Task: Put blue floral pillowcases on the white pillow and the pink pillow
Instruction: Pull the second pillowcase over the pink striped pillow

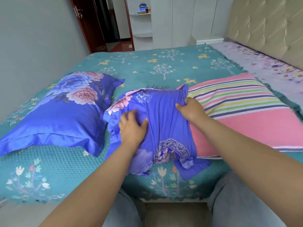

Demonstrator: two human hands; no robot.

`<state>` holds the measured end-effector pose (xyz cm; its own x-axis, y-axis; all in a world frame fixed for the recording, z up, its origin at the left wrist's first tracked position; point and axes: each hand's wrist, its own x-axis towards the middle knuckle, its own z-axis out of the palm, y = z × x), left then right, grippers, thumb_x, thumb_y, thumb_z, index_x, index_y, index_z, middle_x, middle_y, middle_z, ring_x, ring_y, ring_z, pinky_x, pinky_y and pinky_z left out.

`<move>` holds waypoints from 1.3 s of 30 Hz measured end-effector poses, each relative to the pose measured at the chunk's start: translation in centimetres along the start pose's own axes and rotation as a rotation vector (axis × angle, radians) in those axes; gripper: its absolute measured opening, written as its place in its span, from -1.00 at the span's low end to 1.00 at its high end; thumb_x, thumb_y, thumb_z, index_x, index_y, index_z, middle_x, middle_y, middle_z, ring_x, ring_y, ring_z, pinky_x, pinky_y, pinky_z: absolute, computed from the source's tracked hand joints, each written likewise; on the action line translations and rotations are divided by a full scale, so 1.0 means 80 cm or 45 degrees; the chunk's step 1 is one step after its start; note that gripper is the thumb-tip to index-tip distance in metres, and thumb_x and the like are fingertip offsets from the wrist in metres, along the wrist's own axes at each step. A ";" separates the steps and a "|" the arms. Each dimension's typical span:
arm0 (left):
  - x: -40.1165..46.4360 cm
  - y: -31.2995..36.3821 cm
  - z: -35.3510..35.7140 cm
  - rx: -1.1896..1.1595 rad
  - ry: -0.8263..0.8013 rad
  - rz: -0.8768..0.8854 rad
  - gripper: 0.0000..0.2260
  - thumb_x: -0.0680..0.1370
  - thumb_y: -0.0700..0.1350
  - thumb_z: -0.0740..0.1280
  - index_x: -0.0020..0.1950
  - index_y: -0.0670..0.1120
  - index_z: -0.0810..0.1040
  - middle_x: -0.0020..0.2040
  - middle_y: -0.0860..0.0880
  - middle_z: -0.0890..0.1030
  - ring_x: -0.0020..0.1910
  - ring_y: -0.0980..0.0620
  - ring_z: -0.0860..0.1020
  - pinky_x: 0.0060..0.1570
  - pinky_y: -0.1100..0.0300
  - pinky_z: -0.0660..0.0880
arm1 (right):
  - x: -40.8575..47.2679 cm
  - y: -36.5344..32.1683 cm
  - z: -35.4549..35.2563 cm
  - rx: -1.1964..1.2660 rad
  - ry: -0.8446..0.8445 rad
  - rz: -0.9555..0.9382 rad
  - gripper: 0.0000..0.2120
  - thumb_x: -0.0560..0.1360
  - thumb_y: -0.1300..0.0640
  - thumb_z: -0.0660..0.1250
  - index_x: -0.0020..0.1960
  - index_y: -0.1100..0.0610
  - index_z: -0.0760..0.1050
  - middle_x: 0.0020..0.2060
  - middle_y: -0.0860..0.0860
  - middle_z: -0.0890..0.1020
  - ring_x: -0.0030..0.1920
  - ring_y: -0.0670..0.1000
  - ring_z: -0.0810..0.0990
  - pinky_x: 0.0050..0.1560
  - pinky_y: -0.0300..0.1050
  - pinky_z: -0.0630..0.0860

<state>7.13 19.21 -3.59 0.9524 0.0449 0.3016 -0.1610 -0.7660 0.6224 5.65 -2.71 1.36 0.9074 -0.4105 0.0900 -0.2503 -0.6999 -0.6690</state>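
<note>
A pillow in a blue floral pillowcase (pixel 62 112) lies on the left of the bed. A second blue floral pillowcase (pixel 165 122) is bunched over the near left end of the pink striped pillow (pixel 246 115), which lies to the right. My left hand (pixel 131 126) presses on the bunched fabric with its fingers spread and slightly curled. My right hand (pixel 191 108) grips the pillowcase at its right edge, where it meets the pink pillow. The end of the pink pillow under the fabric is hidden.
The teal bedspread (pixel 155 68) with trees and deer covers the bed. A padded beige headboard (pixel 268 27) stands at the right, over a lilac floral sheet (pixel 262 63). An open doorway (pixel 105 23) and white shelves (pixel 142 22) lie beyond. My knees are against the bed's near edge.
</note>
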 end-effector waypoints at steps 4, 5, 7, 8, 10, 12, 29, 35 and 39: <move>0.010 -0.005 -0.020 0.090 -0.453 -0.443 -0.31 0.53 0.32 0.08 0.31 -0.27 0.42 0.34 -0.27 0.41 0.32 -0.23 0.39 0.33 0.01 0.31 | -0.011 0.018 0.002 -0.072 0.200 -0.069 -0.81 0.59 -0.04 0.13 -0.02 0.09 0.27 -0.35 -0.01 0.39 -0.20 0.10 0.43 -0.21 -0.09 0.30; 0.011 -0.004 -0.028 0.128 -0.589 -0.446 -0.33 0.55 0.31 0.01 0.27 -0.25 0.47 0.30 -0.25 0.46 0.25 -0.23 0.46 0.25 0.01 0.40 | -0.012 0.020 0.004 -0.061 0.222 -0.069 -0.83 0.59 -0.04 0.13 -0.04 0.07 0.26 -0.35 -0.02 0.40 -0.21 0.10 0.43 -0.21 -0.09 0.29; 0.011 0.003 -0.038 0.150 -0.734 -0.468 -0.44 0.60 0.25 -0.04 0.13 -0.17 0.49 0.12 -0.24 0.51 -0.02 -0.19 0.57 -0.06 0.02 0.53 | -0.013 0.020 0.008 0.035 0.227 -0.055 -0.79 0.59 -0.02 0.14 -0.12 0.08 0.25 -0.39 -0.04 0.37 -0.23 0.09 0.42 -0.23 -0.11 0.27; 0.009 0.004 -0.038 0.166 -0.756 -0.465 -0.52 0.62 0.19 -0.03 0.09 -0.15 0.47 0.07 -0.23 0.51 -0.11 -0.18 0.56 -0.16 0.04 0.53 | -0.013 0.017 0.011 0.100 0.212 -0.042 -0.74 0.59 -0.02 0.16 -0.20 0.09 0.24 -0.41 -0.04 0.34 -0.25 0.09 0.41 -0.24 -0.11 0.25; 0.009 0.004 -0.025 0.191 -0.659 -0.385 -0.61 0.65 0.03 0.03 0.18 -0.22 0.48 0.17 -0.29 0.52 0.04 -0.23 0.55 -0.02 0.02 0.48 | -0.014 0.008 0.015 0.224 0.212 -0.030 -0.65 0.58 -0.03 0.17 -0.30 0.09 0.20 -0.43 -0.02 0.31 -0.27 0.10 0.40 -0.27 -0.11 0.24; 0.012 0.008 -0.015 0.067 -0.433 -0.388 -0.64 0.65 -0.10 0.06 0.24 -0.33 0.45 0.25 -0.35 0.48 0.25 -0.26 0.45 0.18 0.05 0.35 | -0.026 -0.001 0.018 0.232 0.236 -0.027 -0.68 0.59 -0.05 0.13 -0.24 0.13 0.28 -0.41 0.00 0.36 -0.26 0.12 0.43 -0.25 -0.10 0.28; 0.088 0.050 -0.035 0.011 -0.124 -0.234 -0.66 0.65 -0.14 0.04 0.24 -0.35 0.43 0.23 -0.37 0.47 0.23 -0.29 0.45 0.20 0.00 0.35 | -0.013 0.124 -0.104 -0.555 0.405 0.072 -0.70 0.61 -0.02 0.04 0.16 0.15 0.40 0.01 0.25 0.61 0.03 0.24 0.57 -0.13 -0.03 0.31; 0.067 0.007 -0.035 0.018 -0.138 -0.240 -0.69 0.59 -0.06 0.23 0.02 -0.34 0.50 0.08 -0.37 0.56 0.10 -0.30 0.52 0.05 0.01 0.40 | -0.058 0.108 -0.064 -0.560 0.127 0.129 -0.53 0.60 -0.19 0.02 0.11 0.16 0.49 0.05 0.16 0.60 0.05 0.17 0.57 -0.12 -0.08 0.35; 0.013 -0.001 -0.026 -0.066 -0.063 -0.207 -0.71 0.59 0.06 0.20 0.02 -0.18 0.40 0.02 -0.25 0.57 0.04 -0.25 0.53 -0.01 0.01 0.39 | -0.096 0.095 -0.036 -0.650 -0.233 0.166 -0.38 0.53 -0.35 -0.02 0.11 0.14 0.50 0.01 0.10 0.60 0.05 0.14 0.57 -0.08 -0.08 0.39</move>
<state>7.60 20.66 -1.87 0.9783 0.1329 0.1586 -0.0156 -0.7171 0.6968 -4.19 -6.58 -2.30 0.8905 -0.4363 -0.1293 -0.4548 -0.8631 -0.2198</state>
